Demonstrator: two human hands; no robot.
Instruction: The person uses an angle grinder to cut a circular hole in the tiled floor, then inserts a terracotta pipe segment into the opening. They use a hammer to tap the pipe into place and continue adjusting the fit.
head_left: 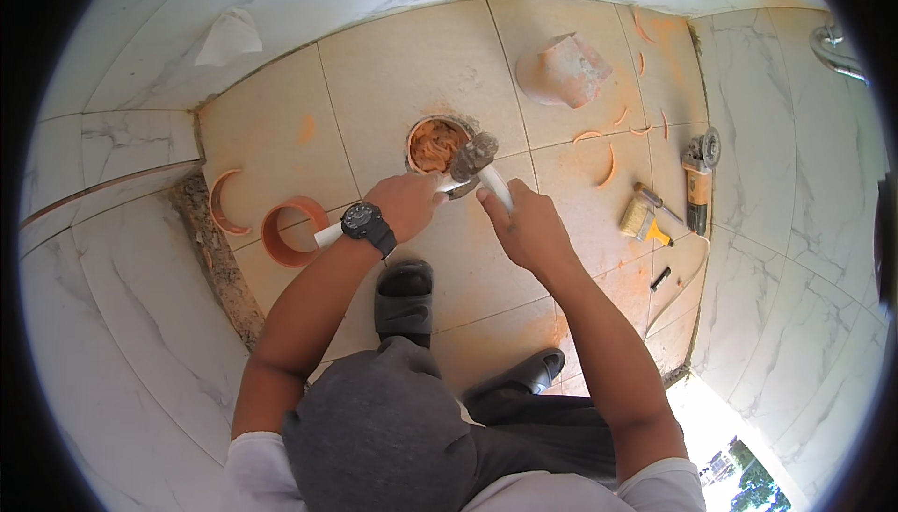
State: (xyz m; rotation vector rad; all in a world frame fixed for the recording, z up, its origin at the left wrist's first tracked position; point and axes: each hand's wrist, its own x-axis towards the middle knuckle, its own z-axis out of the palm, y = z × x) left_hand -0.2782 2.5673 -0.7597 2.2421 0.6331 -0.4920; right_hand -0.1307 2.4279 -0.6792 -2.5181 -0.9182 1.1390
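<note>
My left hand (407,205), with a black watch on its wrist, is closed round a white rod (329,234) that slants across to the near rim of a round pipe opening (412,149) in the tiled floor. Crumpled orange-brown material (436,144) fills that opening. In my right hand (528,227) is a hammer (475,154), gripped by its white handle. Its rough grey head sits at the opening's right edge, beside the rod's far end. Whether head and rod touch, I cannot tell.
Left of my hands lie an orange pipe ring (272,233) and a curved pipe offcut (218,203). A dusty pipe fitting (547,77) stands far right, near several thin orange shavings (612,166). Along the right wall are an angle grinder (697,185), a screwdriver (657,200) and a brush (637,220).
</note>
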